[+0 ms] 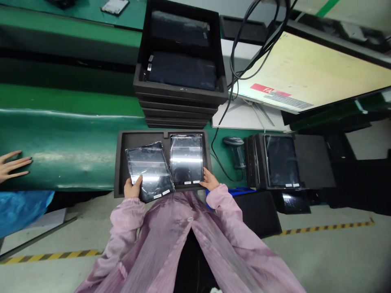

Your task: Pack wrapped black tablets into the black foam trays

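My left hand grips the lower left edge of a dark, glossy screen panel, thumb on top of the glass. This panel is tilted and partly overhangs the front edge of a black foam tray. A second glossy screen panel lies straight in the tray's right half. At its lower right corner, my right hand is closed on the edge, with some fingers hidden. Both panels carry small white labels along their lower edges.
Behind the tray rises a stack of black foam trays with panels in the top one. To the right are a barcode scanner, a dangling black cable, another tray stack and a large monitor. Another person's hand is at far left.
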Available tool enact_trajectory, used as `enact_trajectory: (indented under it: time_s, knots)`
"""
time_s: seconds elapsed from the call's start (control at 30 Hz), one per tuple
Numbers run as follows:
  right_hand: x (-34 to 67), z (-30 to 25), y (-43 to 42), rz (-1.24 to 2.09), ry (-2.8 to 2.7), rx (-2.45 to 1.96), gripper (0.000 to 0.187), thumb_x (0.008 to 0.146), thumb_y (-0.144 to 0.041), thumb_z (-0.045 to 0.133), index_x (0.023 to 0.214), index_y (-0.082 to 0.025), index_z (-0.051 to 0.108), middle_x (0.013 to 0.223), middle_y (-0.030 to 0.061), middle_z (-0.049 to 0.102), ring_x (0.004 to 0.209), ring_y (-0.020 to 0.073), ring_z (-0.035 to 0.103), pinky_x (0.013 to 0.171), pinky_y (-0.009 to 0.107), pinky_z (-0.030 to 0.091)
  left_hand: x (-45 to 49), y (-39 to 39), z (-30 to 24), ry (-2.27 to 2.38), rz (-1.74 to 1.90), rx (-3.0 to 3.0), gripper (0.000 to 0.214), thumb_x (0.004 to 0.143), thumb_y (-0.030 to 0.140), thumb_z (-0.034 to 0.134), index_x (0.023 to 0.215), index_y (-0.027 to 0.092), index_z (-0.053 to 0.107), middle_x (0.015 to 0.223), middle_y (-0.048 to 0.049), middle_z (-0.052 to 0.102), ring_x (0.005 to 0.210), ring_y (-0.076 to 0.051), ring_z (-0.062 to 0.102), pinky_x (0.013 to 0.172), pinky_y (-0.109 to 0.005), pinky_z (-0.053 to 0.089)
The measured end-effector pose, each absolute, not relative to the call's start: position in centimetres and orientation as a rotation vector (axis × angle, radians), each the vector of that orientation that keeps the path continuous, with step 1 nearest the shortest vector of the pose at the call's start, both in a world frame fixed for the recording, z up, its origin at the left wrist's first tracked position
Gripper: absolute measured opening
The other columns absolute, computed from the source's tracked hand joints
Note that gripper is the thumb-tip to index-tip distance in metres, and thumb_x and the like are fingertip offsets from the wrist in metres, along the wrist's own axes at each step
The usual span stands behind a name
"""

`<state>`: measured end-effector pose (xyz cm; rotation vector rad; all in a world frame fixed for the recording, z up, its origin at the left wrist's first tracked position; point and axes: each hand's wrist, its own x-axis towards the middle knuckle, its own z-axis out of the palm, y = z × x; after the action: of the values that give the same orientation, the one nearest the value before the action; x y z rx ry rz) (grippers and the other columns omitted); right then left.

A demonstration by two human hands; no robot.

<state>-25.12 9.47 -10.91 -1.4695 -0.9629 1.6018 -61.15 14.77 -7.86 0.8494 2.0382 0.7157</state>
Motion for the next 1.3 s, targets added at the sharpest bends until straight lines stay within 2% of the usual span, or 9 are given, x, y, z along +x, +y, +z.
enact_trajectory:
  time_s: [0.17,0.4,0.6,0.83,0.97,1.3]
  knots:
    - [-25.08,-10.6,9.44,1.645,-0.858,-1.5,0.11,0.049,-0.021,0.071,0.144,-0.022,0.017,0.138,0.0141,0.036,0.105,0.0201,0.054,0.092,0.037,0.044,-60.98,14.79,-7.53,2.049,0.715,0.819,0.046,0.057,0.053,0.064,0.079,0.014,0.057,0.083,-0.0092,0.061,0.091,-0.028,0.057,0.09,-0.042,0.043]
    - [-25.06,-10.82,9.49,1.634,-0.85,-1.464,0.104,0.048,-0.02,0.072,0.141,-0.025,0.025,0.133,0.0115,0.043,0.103,0.0198,0.054,0.083,0.031,0.047,-61.31,14.82,-8.09,2.061,0.683,0.865,0.048,0.055,0.059,0.061,0.075,0.017,0.053,0.078,-0.0069,0.059,0.088,-0.028,0.057,0.089,-0.043,0.043]
    - [-24.97,-11.2,9.48,1.632,-0.84,-1.433,0.104,0.047,-0.02,0.075,0.14,-0.028,0.028,0.132,0.0109,0.044,0.102,0.0197,0.055,0.087,0.036,0.047,-61.29,14.79,-8.02,2.049,0.697,0.868,0.046,0.056,0.058,0.061,0.075,0.017,0.053,0.079,-0.0069,0.059,0.086,-0.027,0.056,0.088,-0.043,0.043]
    - [-25.02,-10.87,9.39,1.622,-0.804,-1.452,0.103,0.048,-0.017,0.075,0.139,-0.028,0.029,0.136,0.0115,0.041,0.109,0.0216,0.053,0.096,0.042,0.042,-61.02,14.84,-7.4,2.037,0.713,0.845,0.04,0.058,0.052,0.063,0.074,0.017,0.053,0.079,-0.007,0.059,0.087,-0.027,0.057,0.089,-0.042,0.044]
    - [-25.09,-10.86,9.41,1.608,-0.818,-1.44,0.102,0.048,-0.02,0.076,0.139,-0.026,0.029,0.135,0.0132,0.041,0.108,0.0214,0.053,0.095,0.042,0.043,-60.93,14.85,-7.23,2.052,0.707,0.861,0.038,0.059,0.051,0.062,0.072,0.017,0.052,0.079,-0.0078,0.059,0.088,-0.028,0.057,0.089,-0.043,0.044]
    - [-24.83,-11.08,9.41,1.633,-0.847,-1.423,0.103,0.05,-0.019,0.074,0.141,-0.028,0.026,0.139,0.0117,0.037,0.11,0.0209,0.053,0.093,0.039,0.045,-60.84,14.85,-7.29,2.02,0.751,0.833,0.043,0.056,0.054,0.062,0.076,0.017,0.053,0.081,-0.0084,0.06,0.087,-0.027,0.057,0.088,-0.043,0.044]
